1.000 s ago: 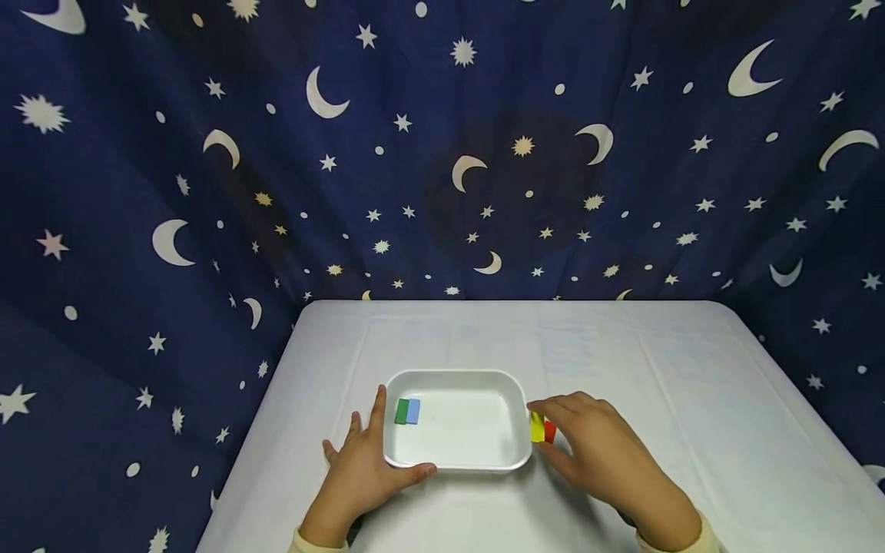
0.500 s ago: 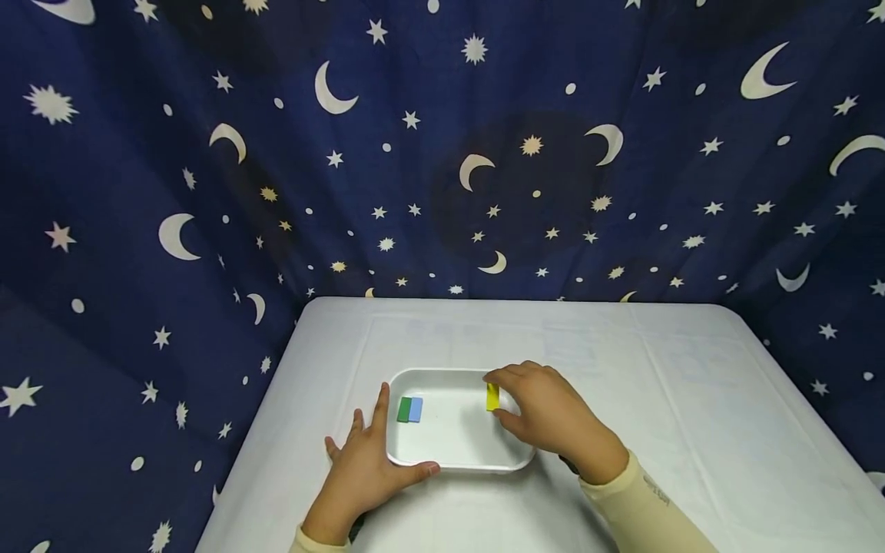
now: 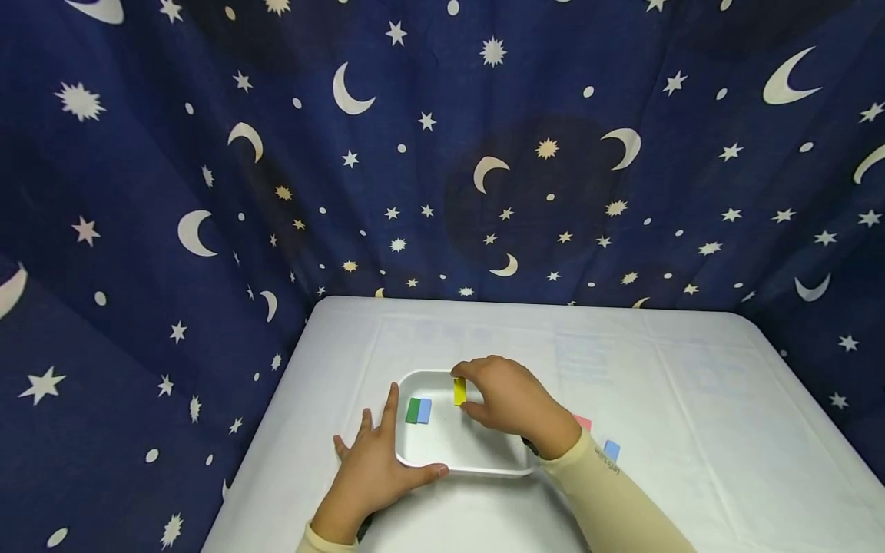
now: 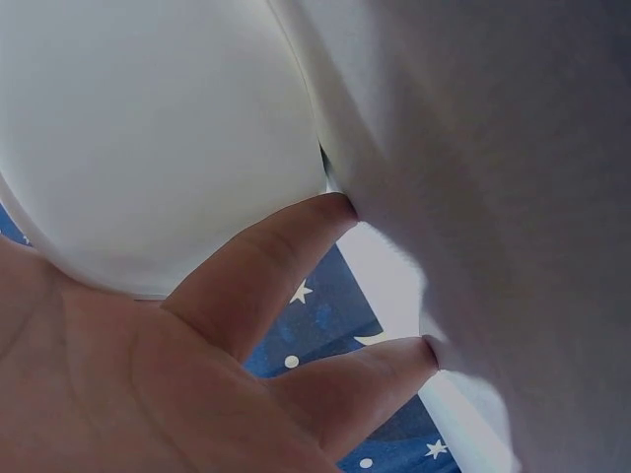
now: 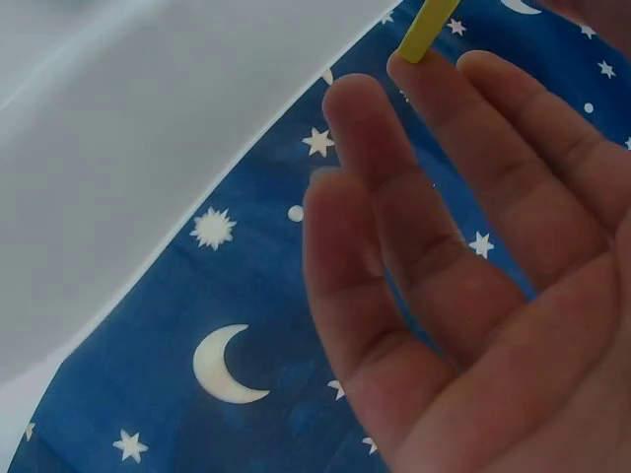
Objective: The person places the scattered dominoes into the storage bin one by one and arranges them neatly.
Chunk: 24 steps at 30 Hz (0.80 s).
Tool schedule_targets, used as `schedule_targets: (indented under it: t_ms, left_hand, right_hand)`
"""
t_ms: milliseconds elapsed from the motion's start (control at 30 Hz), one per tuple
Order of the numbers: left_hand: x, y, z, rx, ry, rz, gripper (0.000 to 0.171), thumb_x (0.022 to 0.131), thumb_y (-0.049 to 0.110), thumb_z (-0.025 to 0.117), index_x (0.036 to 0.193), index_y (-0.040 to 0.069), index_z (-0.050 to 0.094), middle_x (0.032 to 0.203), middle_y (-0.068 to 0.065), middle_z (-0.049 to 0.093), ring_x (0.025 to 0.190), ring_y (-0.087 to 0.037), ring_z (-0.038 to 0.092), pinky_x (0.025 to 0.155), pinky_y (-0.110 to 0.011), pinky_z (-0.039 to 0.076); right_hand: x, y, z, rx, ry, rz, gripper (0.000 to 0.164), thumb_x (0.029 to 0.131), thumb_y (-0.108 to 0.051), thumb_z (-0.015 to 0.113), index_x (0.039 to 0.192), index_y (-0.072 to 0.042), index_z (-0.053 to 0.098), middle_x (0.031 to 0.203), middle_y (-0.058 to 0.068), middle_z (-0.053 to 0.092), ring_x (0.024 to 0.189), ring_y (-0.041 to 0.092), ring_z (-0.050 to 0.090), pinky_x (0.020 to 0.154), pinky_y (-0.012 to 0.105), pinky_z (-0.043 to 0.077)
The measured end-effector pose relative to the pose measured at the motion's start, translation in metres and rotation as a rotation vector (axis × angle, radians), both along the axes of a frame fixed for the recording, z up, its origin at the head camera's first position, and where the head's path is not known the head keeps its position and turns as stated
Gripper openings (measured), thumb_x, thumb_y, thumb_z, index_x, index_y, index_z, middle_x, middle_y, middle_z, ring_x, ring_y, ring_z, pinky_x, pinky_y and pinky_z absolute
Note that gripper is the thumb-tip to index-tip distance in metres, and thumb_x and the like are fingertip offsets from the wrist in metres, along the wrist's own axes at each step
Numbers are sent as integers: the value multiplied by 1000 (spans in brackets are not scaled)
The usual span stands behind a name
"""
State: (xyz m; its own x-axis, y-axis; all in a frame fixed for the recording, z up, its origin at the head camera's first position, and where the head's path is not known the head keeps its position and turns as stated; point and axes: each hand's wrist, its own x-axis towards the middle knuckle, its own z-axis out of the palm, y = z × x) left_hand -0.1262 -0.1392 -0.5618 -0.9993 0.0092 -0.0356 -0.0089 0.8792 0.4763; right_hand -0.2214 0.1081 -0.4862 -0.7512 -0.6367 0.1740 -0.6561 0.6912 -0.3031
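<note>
1. The right grip (image 3: 508,395) is grasping the yellow block (image 3: 459,392), pinching it between thumb and fingertips; in the right wrist view, part of the block is showing toward one o'clock, touching a fingertip.
2. Reading the white tray (image 3: 477,453) as a clock face in the head view, with twelve on the far side, the yellow block is appearing near twelve o'clock, just within the far rim. Whether it is touching the tray's floor, one cannot tell.
3. The left grip (image 3: 376,468) is lying released and spread at eight o'clock, its straight fingers reaching along the tray's outer wall toward nine and its thumb extending by the near edge toward seven. In the left wrist view, this hand is touching the tray's side.
4. Inside the tray, just past nine o'clock, the green block (image 3: 412,410) and the light-blue block (image 3: 424,411) are lying side by side and touching, the green one sitting nearer the wall.
5. Outside the tray, a pink piece (image 3: 583,422) is showing toward three o'clock and another blue piece (image 3: 611,450) between three and four; the right sleeve (image 3: 615,499) and wrist are partly hiding them.
6. The white-covered bench (image 3: 691,415) is carrying everything, and a dark blue curtain (image 3: 553,123) patterned with moons and stars is hanging beyond it, toward twelve o'clock.
</note>
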Motion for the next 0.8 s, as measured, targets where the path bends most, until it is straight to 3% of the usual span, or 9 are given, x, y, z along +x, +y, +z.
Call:
schedule_targets:
  t_ms: [333, 567, 800]
  left_hand:
    - [-1, -2, 1, 5, -2, 0, 154, 50, 107, 61, 172, 31, 6, 148, -13, 61, 149, -53, 35, 98, -94, 9]
    - [-1, 0, 0, -8, 4, -1, 154, 50, 108, 58, 172, 32, 4, 148, -12, 61, 148, -53, 36, 98, -94, 10]
    - [-1, -2, 1, -8, -2, -6, 151, 51, 108, 57, 171, 36, -1, 149, -12, 60, 149, -52, 36, 98, -95, 9]
  right_hand:
    - [-9, -30, -5, 25, -47, 42, 43, 83, -19, 85, 124, -15, 75, 105, -8, 75, 87, 12, 64, 80, 38, 57]
    - [-12, -47, -15, 148, -25, 39, 44, 80, -22, 89, 121, -15, 76, 88, -11, 69, 74, 11, 58, 68, 34, 53]
    - [-13, -57, -23, 169, -66, 38, 37, 76, -17, 91, 109, -19, 76, 70, -14, 54, 61, 14, 51, 56, 34, 45]
